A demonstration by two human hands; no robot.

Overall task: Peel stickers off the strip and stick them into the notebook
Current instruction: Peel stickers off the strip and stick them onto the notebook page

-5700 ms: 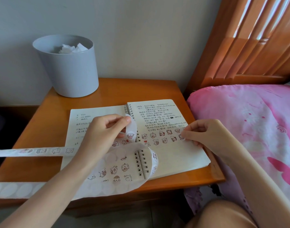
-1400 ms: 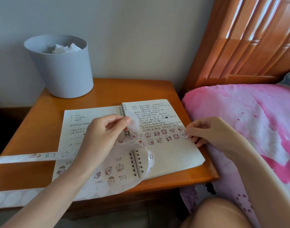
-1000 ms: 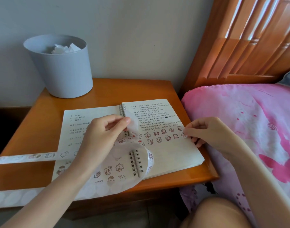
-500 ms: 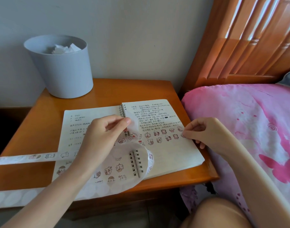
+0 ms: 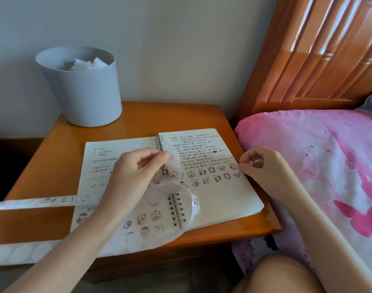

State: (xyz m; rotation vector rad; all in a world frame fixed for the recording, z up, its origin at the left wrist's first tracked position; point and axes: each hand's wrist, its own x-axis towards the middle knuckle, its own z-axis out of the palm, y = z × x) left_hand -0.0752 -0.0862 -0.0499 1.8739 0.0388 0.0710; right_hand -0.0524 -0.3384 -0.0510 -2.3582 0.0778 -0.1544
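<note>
An open spiral notebook [image 5: 223,197] lies on the wooden nightstand [image 5: 138,119], with two rows of small animal stickers [image 5: 212,175] on its handwritten right page. The translucent sticker strip [image 5: 60,200] comes in from the left, loops over the spiral, and its used backing trails off at lower left. My left hand [image 5: 128,180] pinches the strip's free end between thumb and forefinger above the spiral. My right hand [image 5: 265,168] is curled, its index fingertip at the right end of the sticker rows. No sticker shows between its fingers.
A grey bin [image 5: 81,87] with crumpled paper stands at the nightstand's back left, against the wall. A pink bedspread [image 5: 318,155] and a wooden headboard [image 5: 328,49] border the right side. My knee [image 5: 276,273] is below the nightstand's front edge.
My right hand brought a sticker to the right end of the rows and pressed there; its fingers have since curled and lifted slightly. My left hand has kept its pinch on the strip.
</note>
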